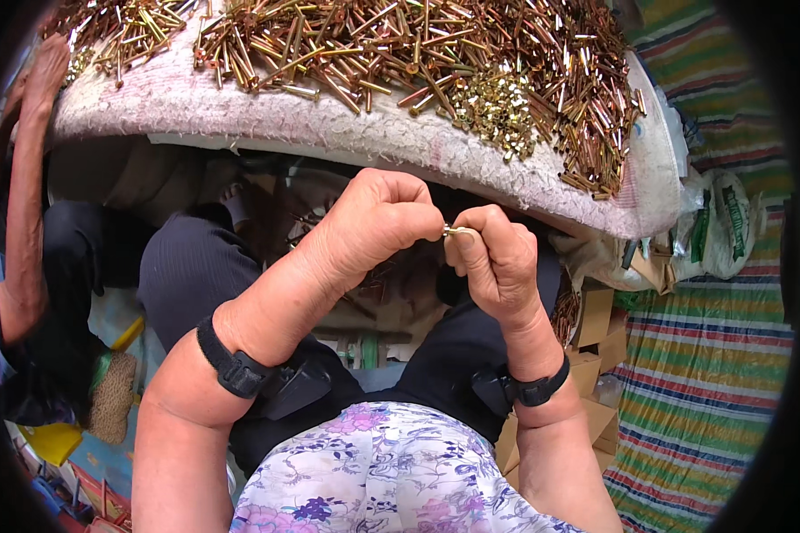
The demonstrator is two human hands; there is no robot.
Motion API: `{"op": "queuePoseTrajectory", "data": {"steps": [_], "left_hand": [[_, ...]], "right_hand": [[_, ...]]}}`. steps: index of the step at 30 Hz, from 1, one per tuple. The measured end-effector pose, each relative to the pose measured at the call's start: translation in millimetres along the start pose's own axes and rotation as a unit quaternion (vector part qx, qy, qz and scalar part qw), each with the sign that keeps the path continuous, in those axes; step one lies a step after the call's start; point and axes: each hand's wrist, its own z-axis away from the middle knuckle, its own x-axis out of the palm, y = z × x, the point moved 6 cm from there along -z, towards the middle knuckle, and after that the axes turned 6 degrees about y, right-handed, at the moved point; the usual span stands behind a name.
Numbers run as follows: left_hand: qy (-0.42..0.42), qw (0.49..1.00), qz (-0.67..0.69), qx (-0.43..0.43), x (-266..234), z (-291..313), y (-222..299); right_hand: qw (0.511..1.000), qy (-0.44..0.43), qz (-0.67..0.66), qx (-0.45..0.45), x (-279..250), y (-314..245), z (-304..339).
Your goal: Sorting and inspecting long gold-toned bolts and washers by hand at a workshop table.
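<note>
My left hand (387, 218) and my right hand (498, 258) meet above my lap, just off the table's near edge. Between their fingertips shows a short bit of a thin metal bolt (454, 231). Both hands are closed in a pinch on it, the left at one end, the right thumb and forefinger at the other. Most of the bolt is hidden by the fingers. Beyond them, long brass-coloured bolts (329, 44) lie heaped on the cloth-covered table (267, 115). A smaller pile of little gold-coloured metal pieces (498, 111) lies at the near side of that heap.
A co-worker's arm (27, 178) reaches onto the table at the far left. Cardboard boxes (596, 329) stand by my right leg. Plastic sacks (729, 222) hang or lie at the table's right end, beside a striped sheet (702, 382). Something yellow (52, 441) lies at lower left.
</note>
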Motion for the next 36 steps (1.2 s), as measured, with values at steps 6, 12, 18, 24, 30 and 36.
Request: {"op": "queuePoseTrajectory", "data": {"steps": [6,12,18,24,30,36], "left_hand": [[0.036,0.995,-0.054,0.074,-6,5,11],[0.040,0.993,-0.066,0.093,-11,5,4],[0.031,0.996,-0.036,0.077,-11,6,12],[0.055,0.995,-0.066,0.059,-15,5,2],[0.065,0.995,-0.055,0.058,-15,5,4],[0.047,0.996,-0.038,0.063,-10,1,4]], "right_hand": [[0.965,-0.004,-0.198,0.171,14,10,-1],[0.999,-0.020,0.032,0.036,11,2,-9],[0.946,0.106,-0.228,0.203,22,11,-8],[0.970,-0.005,-0.160,0.182,18,17,-4],[0.984,0.019,-0.127,0.123,17,13,-2],[0.980,0.047,-0.144,0.126,15,17,-3]]}}
